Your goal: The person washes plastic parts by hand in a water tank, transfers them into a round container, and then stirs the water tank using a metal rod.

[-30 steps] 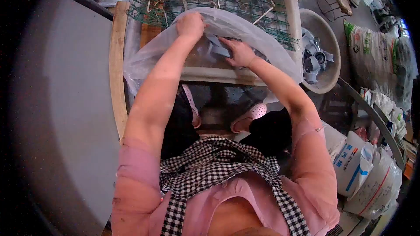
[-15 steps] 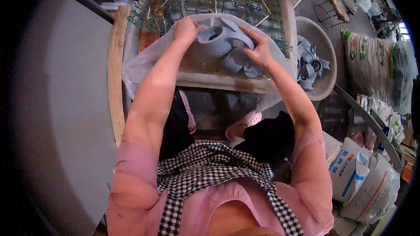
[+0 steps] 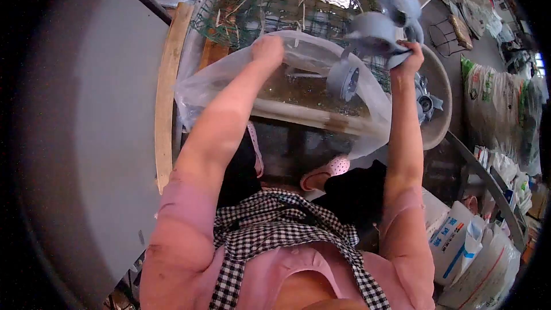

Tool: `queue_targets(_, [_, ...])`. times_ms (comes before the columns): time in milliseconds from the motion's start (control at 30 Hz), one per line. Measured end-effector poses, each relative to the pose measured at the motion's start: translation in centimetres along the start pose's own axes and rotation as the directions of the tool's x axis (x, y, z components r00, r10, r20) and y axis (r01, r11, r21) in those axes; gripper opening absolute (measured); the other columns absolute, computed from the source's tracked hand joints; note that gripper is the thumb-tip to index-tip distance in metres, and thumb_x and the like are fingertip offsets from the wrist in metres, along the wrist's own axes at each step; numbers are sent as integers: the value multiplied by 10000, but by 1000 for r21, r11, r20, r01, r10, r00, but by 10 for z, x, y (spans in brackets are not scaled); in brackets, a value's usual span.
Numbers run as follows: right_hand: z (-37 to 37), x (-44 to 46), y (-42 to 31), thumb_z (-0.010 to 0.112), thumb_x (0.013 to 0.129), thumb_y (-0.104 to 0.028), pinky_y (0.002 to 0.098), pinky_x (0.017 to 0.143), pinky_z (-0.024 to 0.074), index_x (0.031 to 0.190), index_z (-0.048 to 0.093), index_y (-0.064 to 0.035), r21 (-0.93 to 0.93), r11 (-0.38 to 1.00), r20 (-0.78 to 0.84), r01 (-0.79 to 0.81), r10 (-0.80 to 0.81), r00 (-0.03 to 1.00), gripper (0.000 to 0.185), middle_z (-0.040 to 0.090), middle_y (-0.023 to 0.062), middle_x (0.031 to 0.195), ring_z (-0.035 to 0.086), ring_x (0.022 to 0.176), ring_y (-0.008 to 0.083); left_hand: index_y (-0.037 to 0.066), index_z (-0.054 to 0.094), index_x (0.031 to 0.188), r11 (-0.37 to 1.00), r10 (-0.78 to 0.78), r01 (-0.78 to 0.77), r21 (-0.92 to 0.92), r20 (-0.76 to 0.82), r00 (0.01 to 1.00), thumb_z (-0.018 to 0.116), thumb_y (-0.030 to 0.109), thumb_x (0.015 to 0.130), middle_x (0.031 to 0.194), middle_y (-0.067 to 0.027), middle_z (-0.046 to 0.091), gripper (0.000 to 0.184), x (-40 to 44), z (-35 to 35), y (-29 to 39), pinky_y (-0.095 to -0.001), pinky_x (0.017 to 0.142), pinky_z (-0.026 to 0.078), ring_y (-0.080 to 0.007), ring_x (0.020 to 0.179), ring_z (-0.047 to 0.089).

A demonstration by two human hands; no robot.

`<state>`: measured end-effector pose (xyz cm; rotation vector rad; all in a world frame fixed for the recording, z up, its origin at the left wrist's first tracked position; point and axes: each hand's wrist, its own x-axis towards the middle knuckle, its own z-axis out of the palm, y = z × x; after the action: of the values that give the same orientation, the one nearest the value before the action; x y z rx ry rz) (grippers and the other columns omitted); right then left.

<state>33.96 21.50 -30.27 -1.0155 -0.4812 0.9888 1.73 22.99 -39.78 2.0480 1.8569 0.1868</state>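
Note:
Closed round the rim of a clear plastic bag [image 3: 218, 83], my left hand [image 3: 268, 51] is at the bag's upper left. My right hand [image 3: 408, 60] grips a cluster of grey plastic parts [image 3: 372, 31] with round openings, raised at the bag's upper right. One ring-shaped part of the cluster hangs lower, over the bag's opening. The bag lies spread across the near end of a water-filled tub [image 3: 315, 116]. Green netting [image 3: 229, 17] is in the tub beyond the bag.
A round basin [image 3: 445, 97] with more grey parts stands right of the tub. A wooden board [image 3: 171, 92] and a grey panel [image 3: 103, 92] are on the left. White sacks [image 3: 456, 241] lie at lower right; a wire stool [image 3: 450, 35] is at upper right.
The grey parts have come up out of the bag and moved up and right in my right hand. My left hand still holds the bag's rim.

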Motion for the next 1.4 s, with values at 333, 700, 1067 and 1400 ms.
queue_targets(333, [-39,20,44,363,655,-234,558,965,293,1246,404,-36,469,882,-237,37,85,968,624,400,179,1280,387,1170,365,104,680,797,998,59,-59,15,4,998,717,293,645,821,-157,629,245,-4,-6,3,-412,690,472,-321,791,605])
queue_targets(700, [-188,47,-121,429,597,-256,510,828,398,1070,485,-53,281,837,-454,470,-315,833,519,485,182,1139,478,1000,357,99,684,791,996,61,-65,60,64,996,725,302,647,814,-140,632,252,-17,-38,17,-393,699,466,-307,804,600])
queue_targets(1067, [-264,75,-81,680,647,-439,385,908,382,1065,536,102,-891,4,-383,-454,-544,747,698,547,248,1100,514,1029,372,73,681,781,992,76,-76,104,0,997,701,273,665,775,-159,628,232,-20,-45,16,-412,681,460,-319,777,603])
queue_targets(1400, [20,-131,134,557,740,-59,387,827,440,1090,530,-2,-479,502,850,720,470,238,355,556,217,1036,541,958,343,88,667,783,970,161,-129,208,-145,976,603,212,709,766,-136,632,159,-34,-29,26,-419,653,480,-312,749,609])
